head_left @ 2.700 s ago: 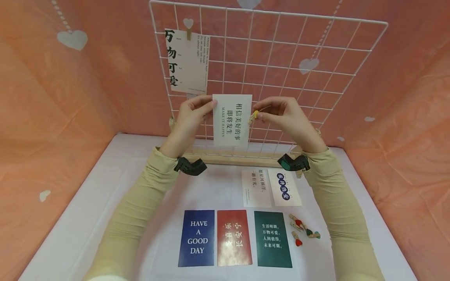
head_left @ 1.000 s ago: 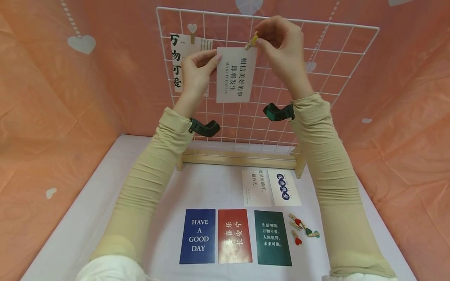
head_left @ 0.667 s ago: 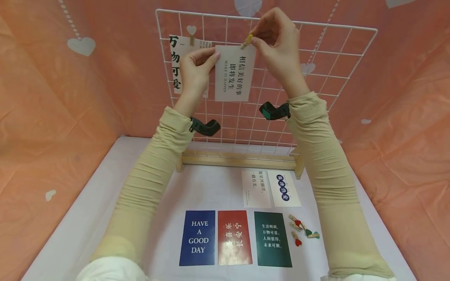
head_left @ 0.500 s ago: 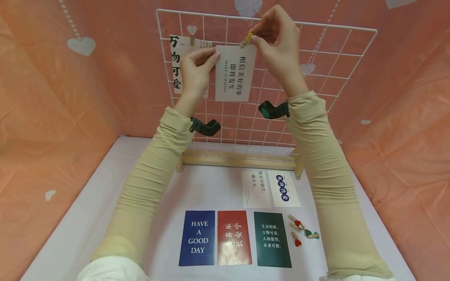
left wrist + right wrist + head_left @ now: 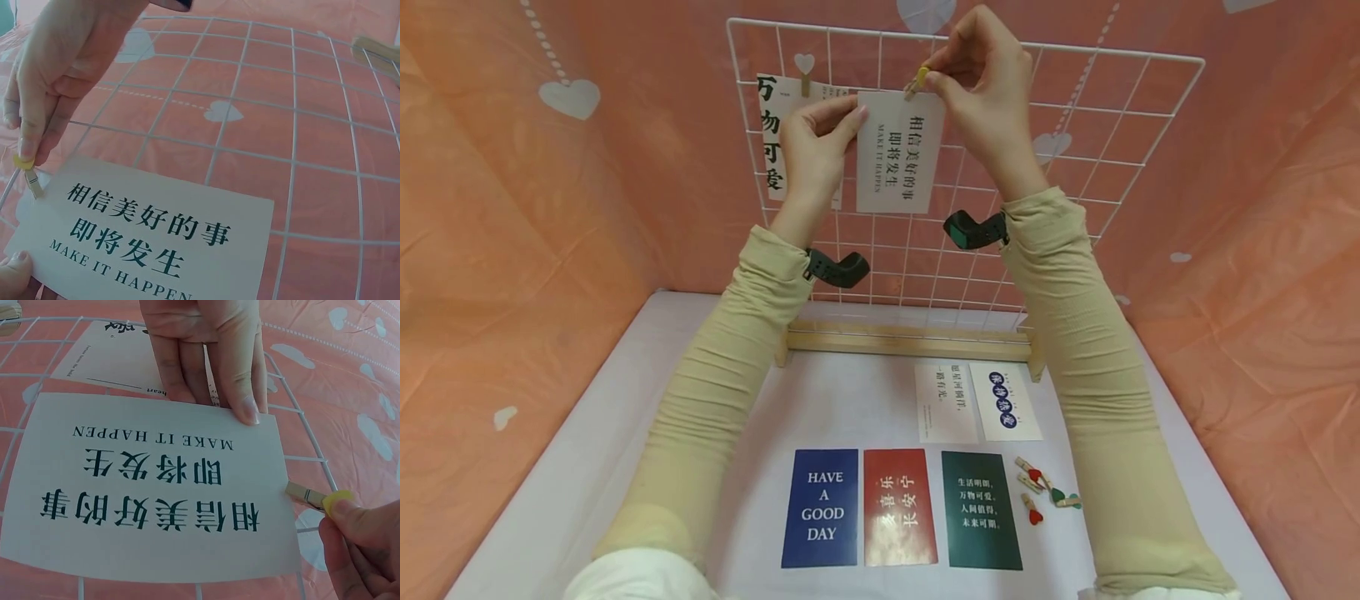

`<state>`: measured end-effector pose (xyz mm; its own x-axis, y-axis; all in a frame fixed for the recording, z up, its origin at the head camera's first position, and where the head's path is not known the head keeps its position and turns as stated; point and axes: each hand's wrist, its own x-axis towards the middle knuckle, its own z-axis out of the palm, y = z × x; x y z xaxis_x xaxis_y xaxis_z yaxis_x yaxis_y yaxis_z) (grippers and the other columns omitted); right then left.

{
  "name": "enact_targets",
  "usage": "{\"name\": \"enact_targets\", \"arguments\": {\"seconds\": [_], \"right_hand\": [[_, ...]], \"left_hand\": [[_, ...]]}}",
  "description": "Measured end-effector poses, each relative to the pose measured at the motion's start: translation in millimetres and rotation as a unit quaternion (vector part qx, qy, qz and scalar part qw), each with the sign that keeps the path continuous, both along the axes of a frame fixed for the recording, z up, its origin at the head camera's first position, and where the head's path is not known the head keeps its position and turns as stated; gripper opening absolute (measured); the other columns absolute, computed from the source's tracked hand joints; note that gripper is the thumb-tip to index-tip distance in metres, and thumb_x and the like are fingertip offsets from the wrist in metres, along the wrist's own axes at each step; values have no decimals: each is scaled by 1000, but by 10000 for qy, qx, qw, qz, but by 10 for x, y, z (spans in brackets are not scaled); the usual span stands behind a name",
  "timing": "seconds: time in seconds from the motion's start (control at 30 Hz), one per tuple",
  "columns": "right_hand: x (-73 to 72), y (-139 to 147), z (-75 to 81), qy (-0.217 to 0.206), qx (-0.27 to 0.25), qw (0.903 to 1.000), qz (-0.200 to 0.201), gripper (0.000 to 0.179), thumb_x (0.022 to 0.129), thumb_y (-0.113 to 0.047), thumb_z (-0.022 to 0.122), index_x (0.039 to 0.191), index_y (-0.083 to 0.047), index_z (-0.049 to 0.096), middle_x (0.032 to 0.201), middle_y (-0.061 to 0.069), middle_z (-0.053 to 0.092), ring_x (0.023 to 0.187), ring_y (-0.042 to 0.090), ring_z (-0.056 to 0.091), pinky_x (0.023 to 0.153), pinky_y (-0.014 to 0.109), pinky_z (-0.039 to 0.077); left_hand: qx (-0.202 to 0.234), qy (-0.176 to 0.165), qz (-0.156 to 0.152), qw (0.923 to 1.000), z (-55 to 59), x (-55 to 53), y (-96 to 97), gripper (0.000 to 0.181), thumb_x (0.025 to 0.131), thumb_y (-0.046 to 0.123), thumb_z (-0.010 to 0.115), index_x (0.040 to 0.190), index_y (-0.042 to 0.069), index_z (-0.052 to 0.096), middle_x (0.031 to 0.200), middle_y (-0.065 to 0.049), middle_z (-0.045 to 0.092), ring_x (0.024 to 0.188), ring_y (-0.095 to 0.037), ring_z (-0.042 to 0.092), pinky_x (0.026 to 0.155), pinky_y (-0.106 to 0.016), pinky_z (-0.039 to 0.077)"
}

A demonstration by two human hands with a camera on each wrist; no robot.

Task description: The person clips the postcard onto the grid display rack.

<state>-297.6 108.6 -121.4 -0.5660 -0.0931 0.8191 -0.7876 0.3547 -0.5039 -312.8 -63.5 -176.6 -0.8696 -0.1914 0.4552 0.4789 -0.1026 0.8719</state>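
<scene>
Left hand: the left hand point(image 5: 816, 146) pinches the left edge of a white rectangular paper card point(image 5: 887, 154) between thumb and fingers, near its upper corner.
Right hand: the right hand point(image 5: 988, 100) pinches a small wooden clip with a yellow head point(image 5: 306, 495) between thumb and fingertips.
MAKE IT HAPPEN card: held upright before the upper part of a white wire grid panel point(image 5: 1112, 52), its dark lettering turned sideways in the head view.
Clip contact: tip at the card's top edge, right of its middle; whether the clip bites card or wire cannot be told.
Change from 2.7 s ago: card and both hands raised from the lower grid; clip moved from the card's right edge to its top edge.
Change from 0.5 s ago: clip shifted slightly left along the top edge; both grips unchanged.
Hung card: white card with large black characters point(image 5: 769, 137), on the grid's left under a white heart clip point(image 5: 804, 65), partly behind the left hand.
Table: blue card point(image 5: 822, 508), red card point(image 5: 900, 508) and green card point(image 5: 982, 510) in a row, unmoved; loose wooden clips with coloured hearts point(image 5: 1027, 502) at right.
</scene>
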Motion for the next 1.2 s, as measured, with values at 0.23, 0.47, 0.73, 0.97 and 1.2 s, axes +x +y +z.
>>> {"name": "enact_targets", "arguments": {"seconds": [0.23,0.47,0.73,0.97,1.2], "right_hand": [[-72,-42,10,-39,-68,10000,-57,18,85,6,68,80,-4,53,87,13,68,78,12,63,75,22,52],[-225,-55,9,-257,-170,9995,24,23,84,7,67,77,-7,51,83,7,67,78,14,64,74,23,52],[-311,-38,4,-249,35,9996,-139,24,84,4,69,76,-9,50,80,2,67,77,13,66,73,21,53],[-298,-18,57,-452,189,9983,-323,25,83,2,71,76,-10,51,79,0,67,75,11,65,73,21,52],[-258,-34,88,-550,501,9950,-669,25,84,0,71,75,-10,50,80,2,68,76,9,65,75,19,53]], "left_hand": [[-708,438,721,9939,14,-17,4,24,85,15,72,106,3,73,97,-9,70,80,-16,63,75,-24,54],[-1067,481,1152,9864,36,-25,11,21,84,18,74,101,5,75,95,-6,71,82,-12,64,74,-20,53],[-1251,622,1342,9811,24,-9,47,20,85,17,73,100,4,74,95,-7,71,82,-11,65,74,-19,53],[-1160,638,1347,9820,31,-18,76,18,86,14,72,99,3,74,95,-8,71,82,-11,66,73,-19,54],[-1310,655,1457,9784,29,-20,85,18,86,15,72,99,3,74,95,-8,71,83,-10,65,75,-18,52]]}}
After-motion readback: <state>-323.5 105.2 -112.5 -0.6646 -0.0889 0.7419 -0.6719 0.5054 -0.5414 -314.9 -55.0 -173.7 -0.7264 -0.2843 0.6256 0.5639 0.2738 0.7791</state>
